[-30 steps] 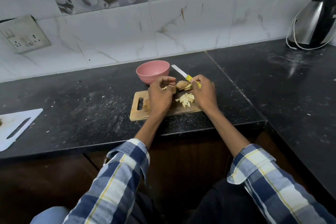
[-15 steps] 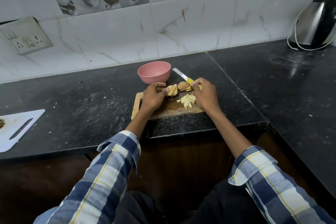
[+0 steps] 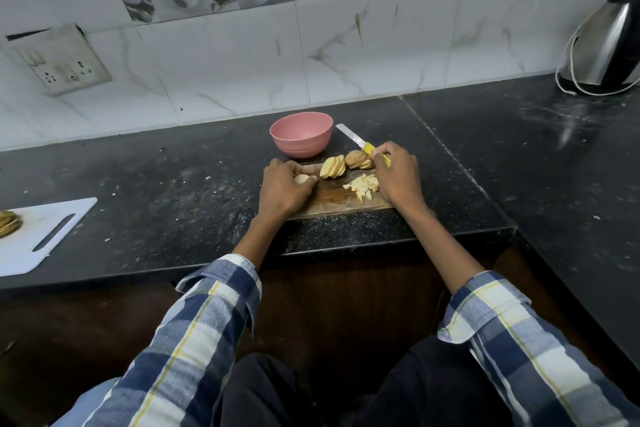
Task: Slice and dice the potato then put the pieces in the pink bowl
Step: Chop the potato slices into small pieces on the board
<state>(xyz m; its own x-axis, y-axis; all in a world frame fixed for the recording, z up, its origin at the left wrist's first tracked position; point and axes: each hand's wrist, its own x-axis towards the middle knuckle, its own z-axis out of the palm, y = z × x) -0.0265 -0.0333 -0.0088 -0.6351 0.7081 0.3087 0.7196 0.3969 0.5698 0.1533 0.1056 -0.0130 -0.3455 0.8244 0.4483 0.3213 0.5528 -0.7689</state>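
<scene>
Here, left hand (image 3: 284,188) pinches a rounded, pale potato slice (image 3: 302,178).

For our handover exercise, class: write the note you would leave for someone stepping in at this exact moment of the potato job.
Left hand grips a potato piece at the left end of the wooden board.
Right hand holds the yellow-handled knife, blade pointing away beside the pink bowl.
On the board: two fans of slices and a small pile of diced pieces.
Done: slicing, some dicing.
Left: dice the slices and the held piece, then move everything into the bowl, which looks empty.
</scene>
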